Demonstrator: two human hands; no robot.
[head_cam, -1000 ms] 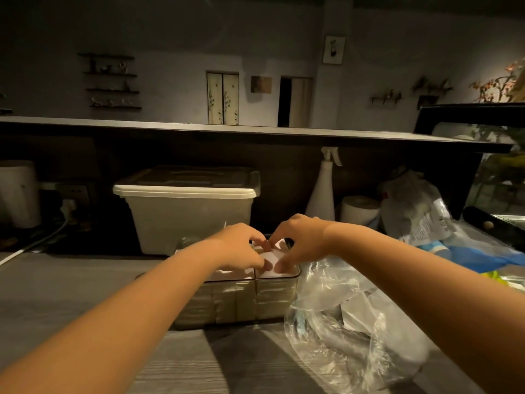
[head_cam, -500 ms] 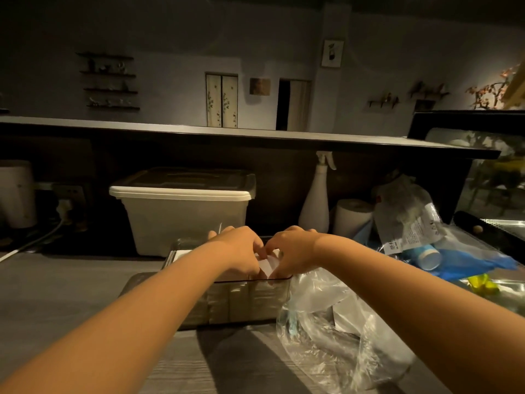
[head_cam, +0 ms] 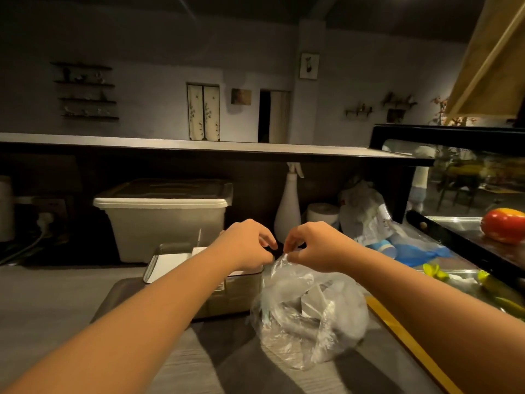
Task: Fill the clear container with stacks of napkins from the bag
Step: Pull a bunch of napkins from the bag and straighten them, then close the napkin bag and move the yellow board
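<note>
wall socket with a white plug (head_cam: 45, 220) far left, at the back of the counter (head_cam: 56, 302). next, a lidded white bin (head_cam: 164, 223) against the back wall. just in front of it the clear container (head_cam: 160, 253) sits on the counter, open top up, long axis running left to right. white napkins (head_cam: 170, 263) lie flat inside, up near the rim. its right end is hidden behind the left forearm. left hand (head_cam: 244, 247) is over the container's right end, fingers curled in, thumb and fingertips close together, pointing at the other hand; cannot tell if it holds any film. right hand (head_cam: 315, 247) is just beside it, thumb and forefinger pinching the top edge of the bag (head_cam: 306, 317). bag is clear plastic, crumpled, standing on the counter right at the container's right end, mouth pulled up, pale folded sheets visible through it. behind the hands: white spray bottle (head_cam: 288, 211), then a paper roll (head_cam: 322, 214), then a second crumpled bag with blue items (head_cam: 412, 253). far right, a red-orange round thing (head_cam: 504, 224) on a metal tray in a glass case.
</note>
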